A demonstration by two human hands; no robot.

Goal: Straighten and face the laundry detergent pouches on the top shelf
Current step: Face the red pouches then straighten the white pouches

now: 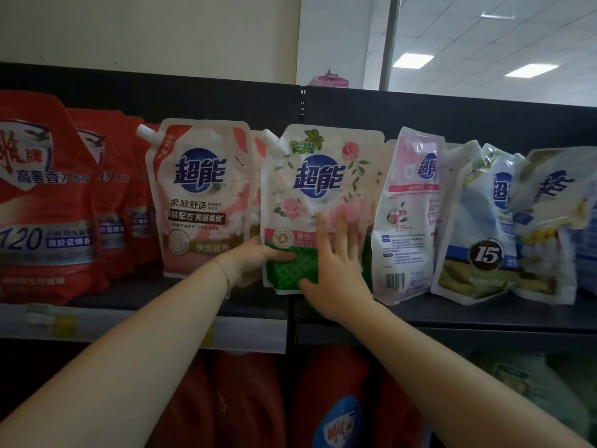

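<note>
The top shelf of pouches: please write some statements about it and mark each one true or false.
1. Both hands touch the rose-print pouch. True.
2. The left hand rests on a red pouch. False: it grips the rose-print pouch's lower left edge.
3. The pink pouch to its right shows its barcode side. True.
4. The right hand is a closed fist. False: its fingers lie spread on the pouch front.

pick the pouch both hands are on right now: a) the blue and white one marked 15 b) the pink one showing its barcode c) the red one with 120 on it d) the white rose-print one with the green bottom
d: the left hand grips the lower left edge of the white rose-print pouch and the right hand lies flat on its green lower front.
</note>
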